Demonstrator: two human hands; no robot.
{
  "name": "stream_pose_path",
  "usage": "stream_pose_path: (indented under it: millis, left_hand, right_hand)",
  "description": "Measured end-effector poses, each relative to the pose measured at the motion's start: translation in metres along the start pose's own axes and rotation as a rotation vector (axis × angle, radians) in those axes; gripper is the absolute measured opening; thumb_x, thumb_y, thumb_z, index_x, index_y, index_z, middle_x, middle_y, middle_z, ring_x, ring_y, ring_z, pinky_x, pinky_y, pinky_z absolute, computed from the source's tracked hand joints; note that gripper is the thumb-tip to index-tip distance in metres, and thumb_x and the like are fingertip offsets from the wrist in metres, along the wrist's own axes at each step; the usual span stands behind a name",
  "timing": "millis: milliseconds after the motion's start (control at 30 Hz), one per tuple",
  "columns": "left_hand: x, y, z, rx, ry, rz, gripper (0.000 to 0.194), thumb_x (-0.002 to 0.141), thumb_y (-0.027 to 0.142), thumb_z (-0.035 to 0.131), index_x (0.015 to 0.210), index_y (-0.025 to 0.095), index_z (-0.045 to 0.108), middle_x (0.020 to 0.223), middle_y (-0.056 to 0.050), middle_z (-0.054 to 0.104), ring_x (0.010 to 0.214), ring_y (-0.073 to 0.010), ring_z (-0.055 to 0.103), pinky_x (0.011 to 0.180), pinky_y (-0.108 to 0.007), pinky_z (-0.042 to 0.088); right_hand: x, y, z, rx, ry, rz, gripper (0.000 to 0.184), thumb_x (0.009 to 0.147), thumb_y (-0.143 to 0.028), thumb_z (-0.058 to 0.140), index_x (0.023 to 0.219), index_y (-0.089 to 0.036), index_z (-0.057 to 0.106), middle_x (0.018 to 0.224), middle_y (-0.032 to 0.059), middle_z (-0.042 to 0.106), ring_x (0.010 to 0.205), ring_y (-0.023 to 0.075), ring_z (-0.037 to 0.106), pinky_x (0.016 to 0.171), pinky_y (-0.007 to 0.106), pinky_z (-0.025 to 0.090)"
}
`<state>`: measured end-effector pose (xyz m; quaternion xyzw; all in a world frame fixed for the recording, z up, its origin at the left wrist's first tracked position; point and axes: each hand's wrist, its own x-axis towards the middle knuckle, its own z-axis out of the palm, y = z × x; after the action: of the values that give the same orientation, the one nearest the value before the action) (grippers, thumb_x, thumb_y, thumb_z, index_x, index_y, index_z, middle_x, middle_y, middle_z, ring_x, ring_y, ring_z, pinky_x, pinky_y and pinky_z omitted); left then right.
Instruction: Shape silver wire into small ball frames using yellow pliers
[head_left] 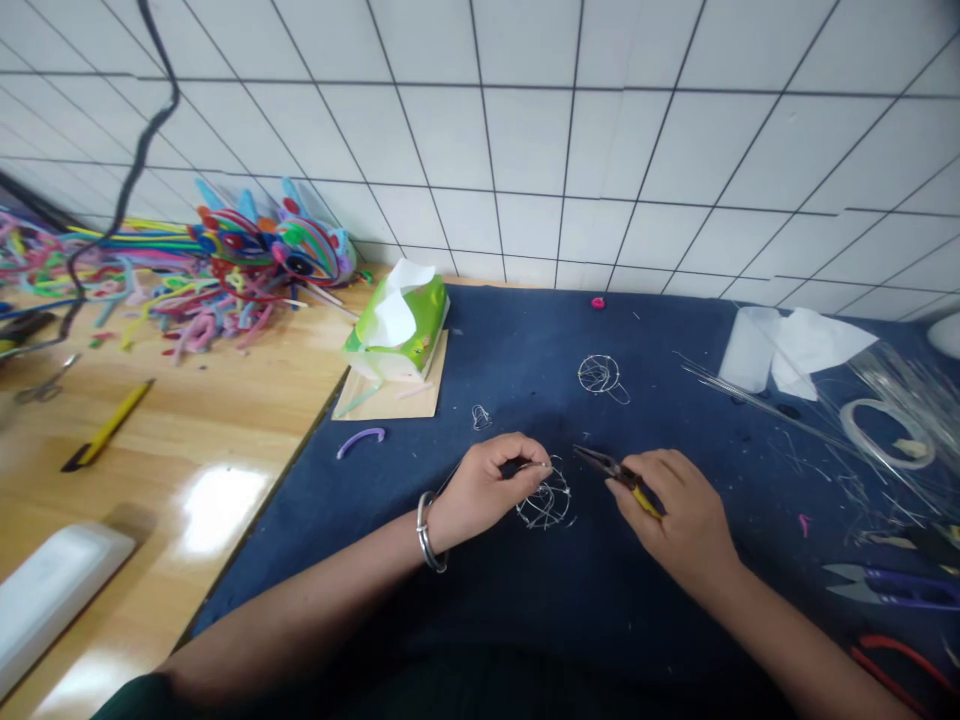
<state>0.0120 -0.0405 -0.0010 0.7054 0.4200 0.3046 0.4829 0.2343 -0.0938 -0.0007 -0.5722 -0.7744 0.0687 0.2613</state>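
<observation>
My left hand [487, 485], with a silver bangle at its wrist, is closed in a pinch on a thin piece of wire. Just under its fingertips is a round wire frame [545, 505] with crossing wires inside, partly hidden by the hand. Needle-nose pliers [600, 462] with yellow handles are gripped in my right hand [679, 510]. Their jaws point left toward the pinched wire and stand apart from it. Farther back on the dark blue mat [525, 350] lies a second round wire frame [598, 374]. A small bent wire piece [481, 417] lies behind my left hand.
A green tissue pack [405, 325] sits on cardboard at the mat's left. Colourful pipe cleaners [202, 325], a yellow cutter [109, 425] and scissors [46, 385] lie farther left. At right are straight wires [765, 400], a clear coil [889, 432], purple snips [889, 585] and red-handled tool [904, 655].
</observation>
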Motion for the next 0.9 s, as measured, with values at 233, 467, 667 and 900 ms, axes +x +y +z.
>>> stream_pose_path:
  millis: [233,467,667,900]
  left_hand:
    - [-0.001,0.002,-0.002,0.012,-0.061,0.059,0.009,0.08,0.019,0.053,0.078,0.013,0.059,0.072,-0.002,0.056,0.064,-0.0089,0.049,0.06,-0.021,0.04]
    - [-0.002,0.001,-0.003,0.05,-0.098,0.085,0.008,0.079,0.017,0.053,0.079,0.013,0.06,0.075,-0.002,0.058,0.065,-0.0096,0.051,0.062,-0.022,0.041]
    - [-0.002,0.002,-0.004,0.037,-0.156,0.044,0.009,0.079,0.018,0.053,0.079,0.012,0.06,0.073,-0.002,0.057,0.064,-0.009,0.051,0.061,-0.021,0.041]
    - [-0.004,0.002,-0.003,0.009,-0.171,-0.006,0.009,0.078,0.019,0.054,0.077,0.012,0.061,0.07,0.0,0.055,0.061,-0.008,0.048,0.057,-0.02,0.039]
  right_hand:
    - [0.003,-0.002,-0.002,-0.068,-0.122,-0.093,0.014,0.082,-0.03,0.051,0.089,-0.019,0.057,0.083,0.0046,0.056,0.078,0.0176,0.049,0.071,0.032,0.035]
    - [0.002,-0.006,-0.006,-0.16,-0.119,-0.121,0.015,0.082,-0.029,0.051,0.089,-0.018,0.058,0.084,0.0055,0.056,0.078,0.0179,0.047,0.071,0.032,0.032]
    - [0.003,-0.005,-0.01,-0.212,-0.166,-0.174,0.016,0.083,-0.03,0.049,0.092,-0.019,0.057,0.086,0.0052,0.056,0.079,0.0184,0.046,0.07,0.033,0.03]
    - [0.001,-0.002,-0.01,-0.238,-0.152,-0.23,0.016,0.082,-0.028,0.05,0.092,-0.018,0.058,0.086,0.0062,0.056,0.078,0.0183,0.045,0.07,0.033,0.03]
